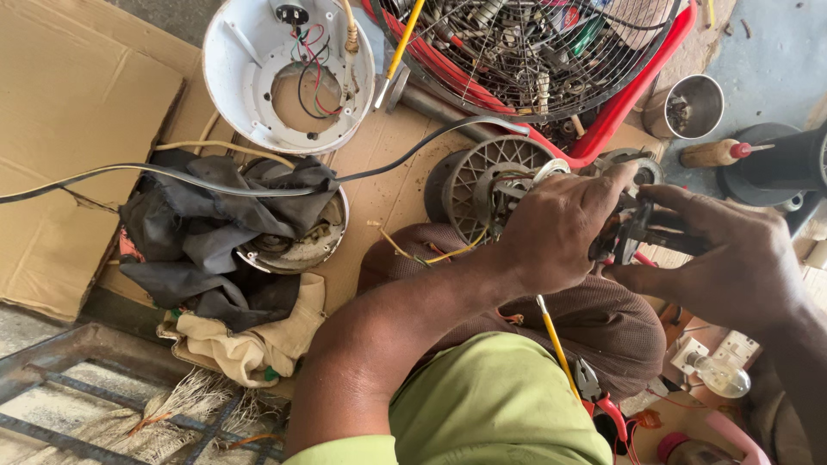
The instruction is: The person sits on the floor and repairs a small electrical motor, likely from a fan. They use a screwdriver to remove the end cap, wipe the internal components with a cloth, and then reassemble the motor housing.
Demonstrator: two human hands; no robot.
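A grey ribbed fan motor [487,176] with copper windings rests on my knee, which is in brown trousers. My left hand [560,226] reaches across from the lower left and closes over the motor's right end. My right hand [732,258] comes in from the right, its fingers and thumb around dark pliers with red handles [633,231]. The pliers' tip sits at the motor between both hands. Yellow wires [431,256] trail from under the motor.
A white round fan housing [258,77] with wires lies on cardboard [69,112]. A wire guard full of parts [534,52] sits in a red basin. Dark cloth [215,232] lies left. A metal cup [696,105], wooden-handled screwdriver [713,153], light bulb [722,375] and red pliers [596,392] lie right.
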